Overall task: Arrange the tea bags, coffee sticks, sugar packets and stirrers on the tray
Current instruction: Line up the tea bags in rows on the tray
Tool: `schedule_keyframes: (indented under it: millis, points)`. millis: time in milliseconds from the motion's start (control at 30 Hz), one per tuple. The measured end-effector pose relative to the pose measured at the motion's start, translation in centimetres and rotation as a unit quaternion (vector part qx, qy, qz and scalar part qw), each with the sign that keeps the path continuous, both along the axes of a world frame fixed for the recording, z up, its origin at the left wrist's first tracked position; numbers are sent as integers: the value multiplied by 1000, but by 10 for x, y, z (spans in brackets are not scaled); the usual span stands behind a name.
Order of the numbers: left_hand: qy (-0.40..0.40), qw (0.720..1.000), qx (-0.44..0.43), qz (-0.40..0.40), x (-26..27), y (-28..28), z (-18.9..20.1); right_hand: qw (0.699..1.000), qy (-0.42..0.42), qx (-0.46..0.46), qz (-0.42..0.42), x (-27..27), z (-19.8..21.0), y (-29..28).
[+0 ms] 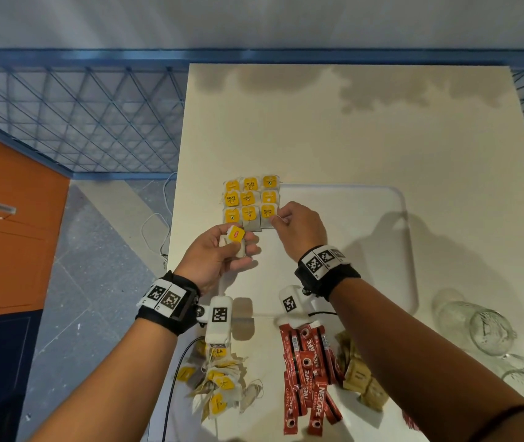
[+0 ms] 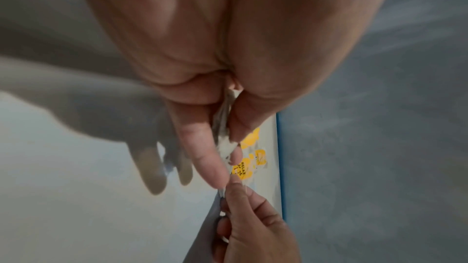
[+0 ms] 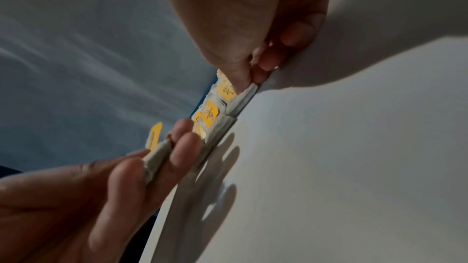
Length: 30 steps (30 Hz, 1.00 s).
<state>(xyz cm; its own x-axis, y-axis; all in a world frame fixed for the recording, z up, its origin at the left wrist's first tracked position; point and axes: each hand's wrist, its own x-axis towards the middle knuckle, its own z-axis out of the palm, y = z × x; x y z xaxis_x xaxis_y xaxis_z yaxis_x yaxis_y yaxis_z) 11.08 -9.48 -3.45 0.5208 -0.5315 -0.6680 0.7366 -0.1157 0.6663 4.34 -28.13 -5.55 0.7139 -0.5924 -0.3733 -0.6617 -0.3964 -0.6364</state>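
Head view: white tray (image 1: 391,237) carries nine tea bags (image 1: 251,199) in a grid at its far-left corner. Coffee sticks (image 1: 308,374), sugar packets (image 1: 361,378) and loose tea bags (image 1: 219,384) wait on the table. Left hand (image 1: 219,256) grips another bag; right hand (image 1: 299,228) pinches a grid bag's string.
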Motion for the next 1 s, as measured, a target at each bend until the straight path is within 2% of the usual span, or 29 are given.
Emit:
schedule_keyframes:
  millis: [167, 300, 400, 533, 633, 800, 867, 1000]
  points:
    - [-15, 1000, 19, -13, -2, -1, 2, 1000, 3, -23, -5, 0, 2, 2]
    - [-9, 1000, 5, -25, -3, -1, 4, 999, -43, 5, -17, -5, 8, 6]
    - [11, 999, -24, -35, -4, -4, 7, 996, -83, 28, 16, -13, 14, 14]
    - [34, 998, -44, -35, -6, -4, 11, 983, -130, 109, 63, -22, 25, 26]
    - [56, 996, -56, -32, -8, -7, 18, 978, -126, 137, 95, -27, 30, 31]
    - [62, 994, -77, -44, -10, -7, 24, 976, -116, 128, 131, -36, 32, 32]
    - [68, 993, -88, -47, -11, -7, 25, 977, -119, 131, 122, -40, 35, 32]
    - [72, 993, -88, -2, -16, -10, 23, 981, -127, 134, 62, -48, 37, 30]
